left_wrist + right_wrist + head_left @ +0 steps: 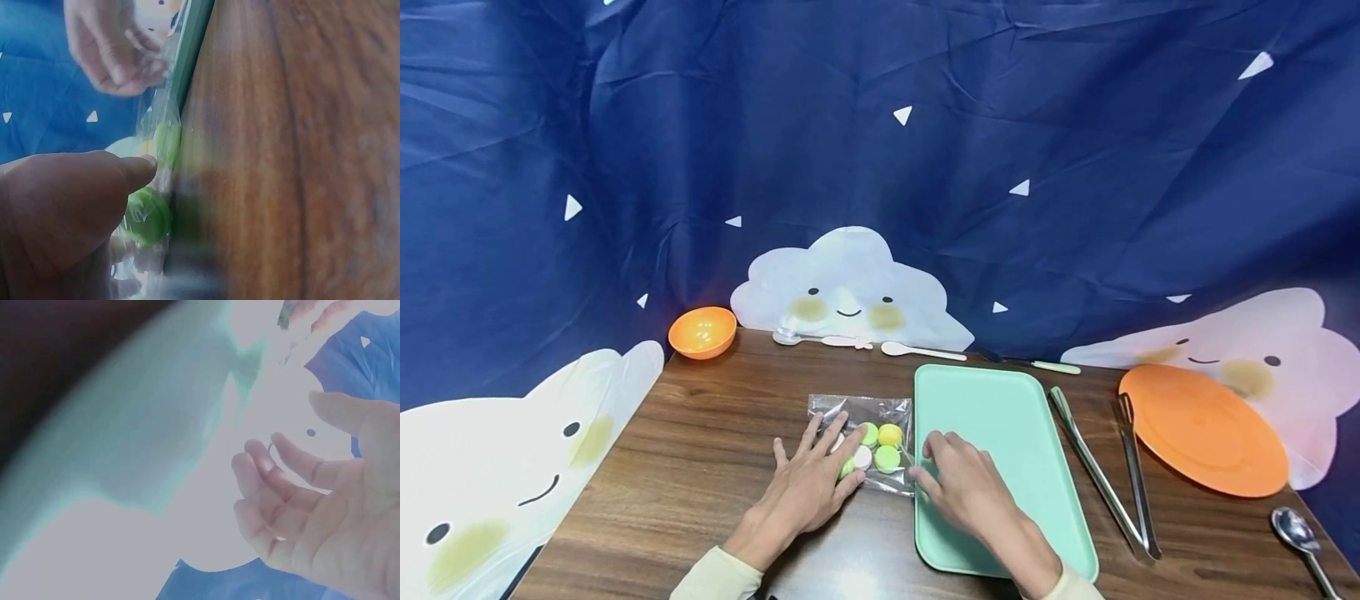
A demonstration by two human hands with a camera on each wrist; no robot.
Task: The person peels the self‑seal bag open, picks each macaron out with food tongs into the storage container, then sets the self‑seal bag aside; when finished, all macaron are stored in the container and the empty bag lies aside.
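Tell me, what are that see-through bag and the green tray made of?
The bag under the left hand looks like thin clear plastic: glossy, crinkled, coloured discs showing through. The tray seems matte moulded plastic or silicone; smooth mint surface, rounded rim.

1 bag (861, 419), 1 tray (1000, 417), 1 bowl (702, 332), 1 plate (1206, 429), 1 tongs (1108, 471), 4 spoons (1300, 533).

1. Navy backdrop cloth (1075, 125) scattered with small white triangles, printed with smiling white and pale pink clouds with yellowish cheeks.
2. Dark brown wood-grain table (700, 467).
3. Clear bag (865, 433) holding green, yellow and pale pink discs.
4. Mint-green tray (1000, 408).
5. Orange bowl (702, 332) and orange plate (1206, 425).
6. Silver tongs (1112, 475) and silver spoon (1300, 537).
7. Cream sleeves (718, 577).
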